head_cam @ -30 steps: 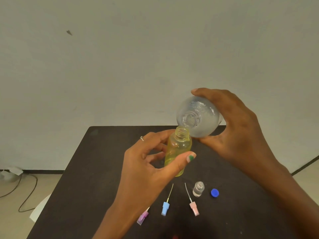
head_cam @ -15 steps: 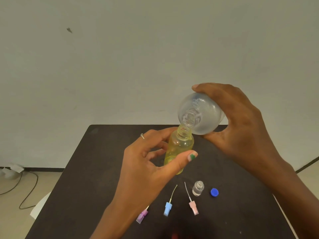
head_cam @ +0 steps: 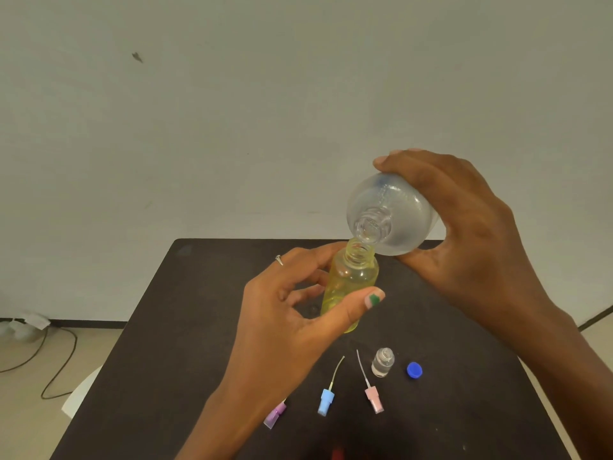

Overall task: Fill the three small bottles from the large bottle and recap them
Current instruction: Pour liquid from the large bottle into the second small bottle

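My left hand point(head_cam: 292, 323) grips a small yellow bottle point(head_cam: 351, 280), uncapped, upright above the black table point(head_cam: 185, 343). My right hand point(head_cam: 464, 247) holds the large clear bottle point(head_cam: 391, 214) tipped steeply down, its open mouth touching the yellow bottle's neck. A small clear bottle point(head_cam: 383, 361) stands uncapped on the table. Beside it lies a blue cap point(head_cam: 414, 370). Three spray caps with thin tubes lie near the front: purple point(head_cam: 275, 418), partly hidden by my left wrist, blue point(head_cam: 326, 398) and pink point(head_cam: 374, 398).
A pale wall fills the background. Cables and a white plug box point(head_cam: 33, 322) lie on the floor to the left. A white object point(head_cam: 79, 396) pokes out beside the table's left edge.
The large bottle has tilted further down and lifted slightly, its mouth now against the yellow bottle's neck. Both hands rose a little.
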Demonstrator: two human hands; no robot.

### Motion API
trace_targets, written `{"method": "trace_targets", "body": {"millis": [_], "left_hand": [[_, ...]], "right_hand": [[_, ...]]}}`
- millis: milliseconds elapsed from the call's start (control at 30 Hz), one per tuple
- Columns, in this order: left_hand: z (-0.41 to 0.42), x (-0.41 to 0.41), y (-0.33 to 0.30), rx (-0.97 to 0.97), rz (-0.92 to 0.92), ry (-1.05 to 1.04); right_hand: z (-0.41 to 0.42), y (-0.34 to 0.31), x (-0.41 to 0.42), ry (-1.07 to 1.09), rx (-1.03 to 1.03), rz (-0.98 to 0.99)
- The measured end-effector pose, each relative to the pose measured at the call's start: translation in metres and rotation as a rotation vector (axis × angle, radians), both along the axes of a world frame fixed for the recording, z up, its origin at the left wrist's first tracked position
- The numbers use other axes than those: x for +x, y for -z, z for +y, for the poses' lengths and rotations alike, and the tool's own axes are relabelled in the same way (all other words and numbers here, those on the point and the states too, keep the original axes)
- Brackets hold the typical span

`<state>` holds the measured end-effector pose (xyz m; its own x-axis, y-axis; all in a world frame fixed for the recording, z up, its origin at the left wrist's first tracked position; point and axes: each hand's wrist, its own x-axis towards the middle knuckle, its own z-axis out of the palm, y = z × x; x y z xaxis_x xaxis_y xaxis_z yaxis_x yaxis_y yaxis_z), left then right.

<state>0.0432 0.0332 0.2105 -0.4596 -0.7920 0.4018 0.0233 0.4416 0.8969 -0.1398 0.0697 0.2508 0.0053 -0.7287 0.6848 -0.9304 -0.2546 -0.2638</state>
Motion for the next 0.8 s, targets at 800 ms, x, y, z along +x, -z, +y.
{"method": "trace_targets", "body": {"millis": [800], "left_hand": [[-0.0004, -0.0003, 0.0006, 0.009, 0.007, 0.007]], "right_hand": [[-0.0014, -0.0029, -0.0002, -0.015, -0.018, 0.002]]}}
